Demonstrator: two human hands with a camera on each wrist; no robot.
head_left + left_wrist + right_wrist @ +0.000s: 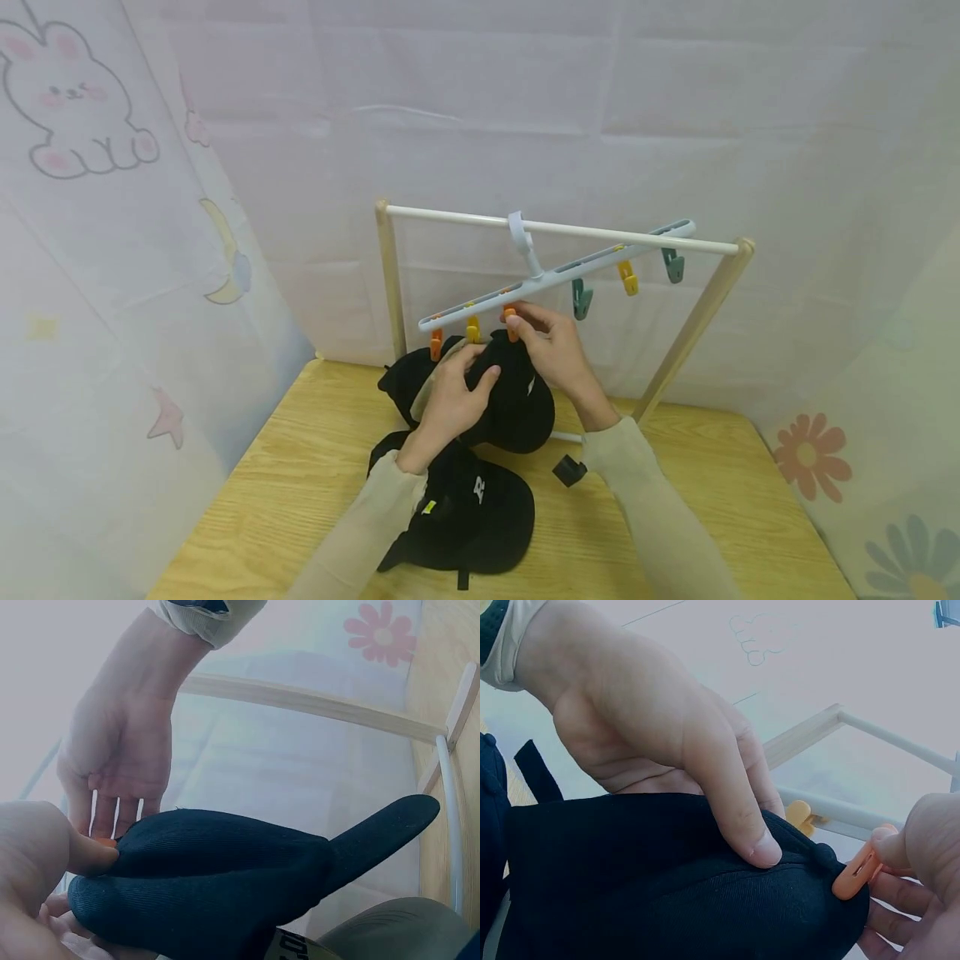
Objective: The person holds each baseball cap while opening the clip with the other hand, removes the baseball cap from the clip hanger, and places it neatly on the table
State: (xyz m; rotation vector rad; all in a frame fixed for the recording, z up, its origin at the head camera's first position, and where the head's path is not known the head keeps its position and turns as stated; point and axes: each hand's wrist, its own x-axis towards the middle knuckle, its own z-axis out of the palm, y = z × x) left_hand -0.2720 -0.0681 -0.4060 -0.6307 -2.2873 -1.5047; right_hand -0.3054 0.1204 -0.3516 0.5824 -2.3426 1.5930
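My left hand (453, 396) grips a black cap (525, 417) by its crown, with the thumb on the near side in the right wrist view. My right hand (558, 346) pinches an orange clip (855, 870) between thumb and fingers. That clip's end is right at the edge of the cap's crown. It hangs from a pale blue clip hanger (540, 283). The cap's brim points down and away from the hands. In the left wrist view the cap (202, 877) lies folded along its crown.
The hanger hooks over the white bar (450, 217) of a wooden-legged rack. Another black cap (401, 379) and a beige one (422, 402) are behind the left hand. A black cap with a white letter (495, 517) lies on the wooden table (262, 492). Yellow (628, 279) and green clips (673, 267) hang rightward.
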